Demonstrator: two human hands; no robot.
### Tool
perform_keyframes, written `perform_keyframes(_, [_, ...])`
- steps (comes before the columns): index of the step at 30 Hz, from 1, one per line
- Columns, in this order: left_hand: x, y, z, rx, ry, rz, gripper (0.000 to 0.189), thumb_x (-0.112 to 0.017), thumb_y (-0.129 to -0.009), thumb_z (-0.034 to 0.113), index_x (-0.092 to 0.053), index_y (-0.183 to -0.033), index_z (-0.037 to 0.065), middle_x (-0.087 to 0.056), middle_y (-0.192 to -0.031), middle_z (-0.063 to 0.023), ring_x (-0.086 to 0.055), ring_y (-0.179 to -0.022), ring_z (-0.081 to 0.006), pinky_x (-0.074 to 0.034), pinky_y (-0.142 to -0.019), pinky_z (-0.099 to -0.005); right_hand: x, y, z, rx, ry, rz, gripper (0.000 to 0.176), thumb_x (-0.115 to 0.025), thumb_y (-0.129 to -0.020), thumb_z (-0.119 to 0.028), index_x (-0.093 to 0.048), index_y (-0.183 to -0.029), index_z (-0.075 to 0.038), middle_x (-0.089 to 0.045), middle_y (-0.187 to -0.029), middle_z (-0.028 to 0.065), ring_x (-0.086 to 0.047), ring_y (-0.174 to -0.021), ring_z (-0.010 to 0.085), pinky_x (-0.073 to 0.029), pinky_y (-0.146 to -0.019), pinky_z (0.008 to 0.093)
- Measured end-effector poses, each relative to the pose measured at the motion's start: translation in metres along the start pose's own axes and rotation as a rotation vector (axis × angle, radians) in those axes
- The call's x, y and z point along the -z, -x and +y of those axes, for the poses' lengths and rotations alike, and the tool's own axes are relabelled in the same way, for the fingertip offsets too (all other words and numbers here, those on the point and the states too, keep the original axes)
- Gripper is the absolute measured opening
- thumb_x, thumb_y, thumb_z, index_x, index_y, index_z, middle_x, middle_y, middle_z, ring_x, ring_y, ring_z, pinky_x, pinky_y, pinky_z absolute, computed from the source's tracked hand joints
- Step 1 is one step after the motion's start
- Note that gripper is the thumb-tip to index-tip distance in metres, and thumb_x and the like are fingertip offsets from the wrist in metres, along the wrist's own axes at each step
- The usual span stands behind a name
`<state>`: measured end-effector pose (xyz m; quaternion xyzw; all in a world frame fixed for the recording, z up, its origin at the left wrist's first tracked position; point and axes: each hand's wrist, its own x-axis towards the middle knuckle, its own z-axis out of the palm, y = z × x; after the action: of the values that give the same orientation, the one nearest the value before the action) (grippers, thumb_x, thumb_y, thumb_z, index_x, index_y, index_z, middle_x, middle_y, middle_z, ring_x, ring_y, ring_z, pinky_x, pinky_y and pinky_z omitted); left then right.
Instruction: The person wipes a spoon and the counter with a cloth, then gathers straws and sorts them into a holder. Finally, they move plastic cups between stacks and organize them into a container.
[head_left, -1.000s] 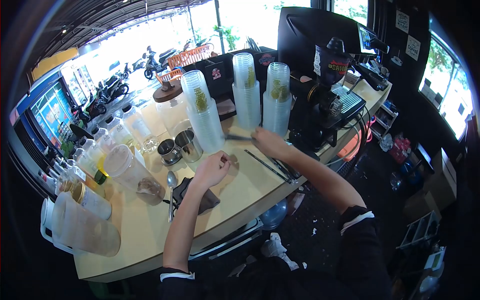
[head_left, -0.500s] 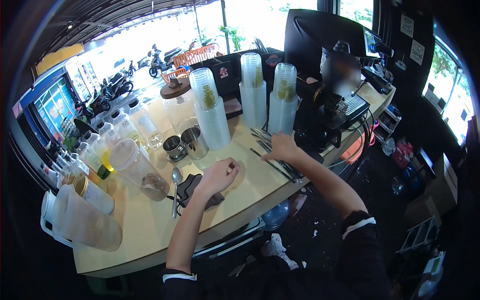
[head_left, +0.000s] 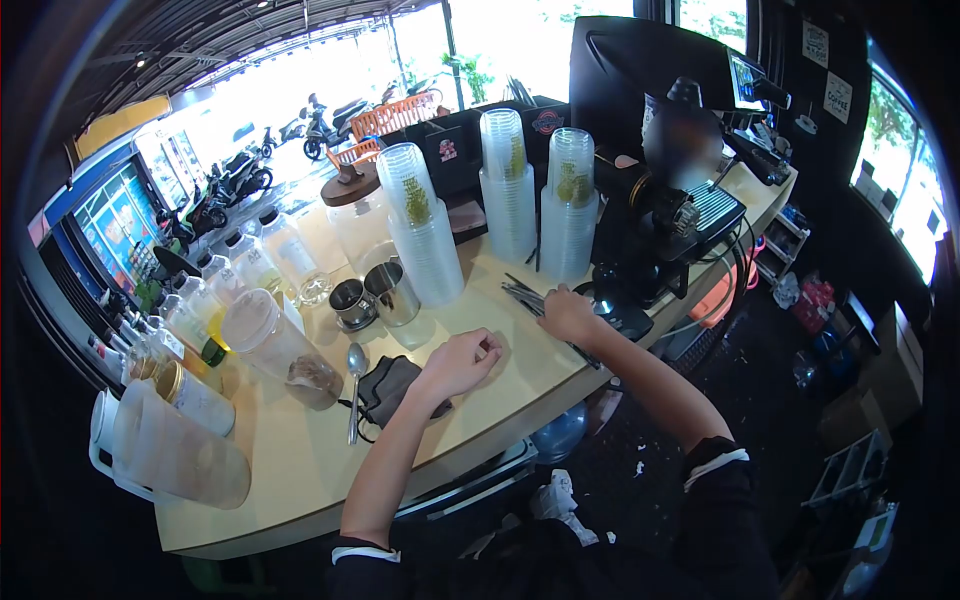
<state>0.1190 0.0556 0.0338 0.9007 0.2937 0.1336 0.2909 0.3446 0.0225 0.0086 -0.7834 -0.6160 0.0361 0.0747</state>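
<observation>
Curved beige table (head_left: 300, 450), pretty crowded. Along the back stand 3 stacks of clear plastic cups (head_left: 508, 190), with a glass jar with a wooden lid (head_left: 352, 215) to their left and a black machine (head_left: 665, 215) at the right end. 2 small metal cups (head_left: 352, 303) sit just in front of the jar. A spoon (head_left: 355, 385) lies right beside a dark cloth (head_left: 390, 385). On the left are a row of bottles (head_left: 240, 270), a clear container (head_left: 275, 350) with brown dregs and a big cloudy pitcher (head_left: 175, 455). Dark straws (head_left: 525, 293) lie flat near the machine, with the right hand (head_left: 570, 315) resting on them.
</observation>
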Motion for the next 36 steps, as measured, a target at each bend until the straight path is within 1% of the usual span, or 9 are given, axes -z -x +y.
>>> perform_keyframes(7, [0.002,0.001,0.004,0.013,0.001,0.003,0.026,-0.054,-0.085,0.027,-0.058,-0.096,0.004,-0.064,-0.085,-0.0106,-0.062,-0.070,-0.0210,-0.047,-0.064,-0.0330,0.003,-0.011,-0.023,-0.004,-0.057,-0.194,0.033,-0.061,-0.071,-0.022,-0.064,-0.093,0.002,-0.064,-0.093,0.0217,-0.062,-0.091,0.0342,-0.049,-0.081,0.0408])
perform_keyframes(10, [0.005,0.005,0.012,0.040,-0.034,0.045,0.025,-0.054,-0.085,0.027,-0.058,-0.096,0.005,-0.064,-0.085,-0.0090,-0.063,-0.071,-0.0211,-0.048,-0.066,-0.0331,-0.001,-0.012,-0.033,0.010,0.041,-0.150,0.028,-0.062,-0.068,-0.020,-0.066,-0.088,0.000,-0.065,-0.090,0.0198,-0.064,-0.088,0.0327,-0.050,-0.079,0.0398])
perform_keyframes(18, [0.011,0.012,0.026,0.065,-0.005,0.188,0.024,-0.059,-0.081,0.026,-0.057,-0.095,0.006,-0.063,-0.093,-0.0081,-0.063,-0.078,-0.0220,-0.048,-0.070,-0.0337,0.007,-0.009,-0.035,0.096,0.154,-0.148,0.027,-0.062,-0.071,-0.018,-0.066,-0.095,-0.006,-0.064,-0.097,0.0141,-0.063,-0.092,0.0281,-0.051,-0.078,0.0378])
perform_keyframes(21, [0.012,0.008,0.022,-0.079,-0.152,0.413,0.033,-0.064,-0.077,0.024,-0.054,-0.103,0.005,-0.061,-0.101,-0.0109,-0.061,-0.088,-0.0231,-0.047,-0.073,-0.0325,0.010,-0.003,-0.044,0.269,0.288,-0.025,0.020,-0.061,-0.072,-0.016,-0.066,-0.089,-0.007,-0.065,-0.090,0.0129,-0.065,-0.085,0.0263,-0.052,-0.071,0.0375])
perform_keyframes(23, [0.015,0.007,0.027,-0.270,-0.542,0.560,0.046,-0.069,-0.072,0.022,-0.050,-0.110,0.004,-0.057,-0.107,-0.0142,-0.059,-0.094,-0.0238,-0.046,-0.077,-0.0326,0.014,0.000,-0.054,0.442,0.410,0.107,0.011,-0.058,-0.075,-0.013,-0.066,-0.080,-0.008,-0.066,-0.082,0.0115,-0.067,-0.077,0.0239,-0.052,-0.063,0.0354])
perform_keyframes(27, [0.014,-0.016,0.012,-0.204,-0.326,0.255,0.056,-0.070,-0.070,0.024,-0.045,-0.115,0.002,-0.063,-0.091,-0.0158,-0.058,-0.095,-0.0273,-0.045,-0.080,-0.0347,0.032,0.003,-0.077,0.524,0.362,0.205,0.009,-0.059,-0.072,-0.013,-0.065,-0.077,-0.008,-0.066,-0.080,0.0115,-0.067,-0.073,0.0239,-0.052,-0.060,0.0355])
perform_keyframes(29, [0.024,-0.025,0.010,-0.135,0.080,0.096,0.055,-0.068,-0.072,0.022,-0.043,-0.116,0.001,-0.062,-0.090,-0.0212,-0.060,-0.087,-0.0337,-0.046,-0.078,-0.0385,0.039,0.000,-0.075,0.627,0.311,0.206,0.008,-0.062,-0.069,-0.012,-0.064,-0.076,-0.007,-0.065,-0.077,0.0105,-0.066,-0.068,0.0235,-0.051,-0.055,0.0342])
perform_keyframes(33, [0.025,-0.024,0.004,-0.123,0.108,0.052,0.044,-0.063,-0.076,0.018,-0.044,-0.112,0.001,-0.060,-0.087,-0.0251,-0.059,-0.082,-0.0401,-0.046,-0.074,-0.0431,0.054,0.009,-0.077,0.624,0.278,0.196,0.011,-0.064,-0.066,-0.012,-0.063,-0.075,-0.006,-0.064,-0.071,0.0082,-0.066,-0.071,0.0240,-0.050,-0.062,0.0370])
perform_keyframes(36, [0.030,-0.013,0.004,0.001,-0.036,0.079,0.031,-0.056,-0.080,0.015,-0.047,-0.105,0.000,-0.059,-0.087,-0.0270,-0.057,-0.085,-0.0421,-0.044,-0.073,-0.0468,0.053,0.004,-0.075,0.675,0.329,0.142,0.019,-0.065,-0.065,-0.011,-0.061,-0.083,-0.004,-0.063,-0.083,0.0112,-0.064,-0.082,0.0256,-0.048,-0.074,0.0404])
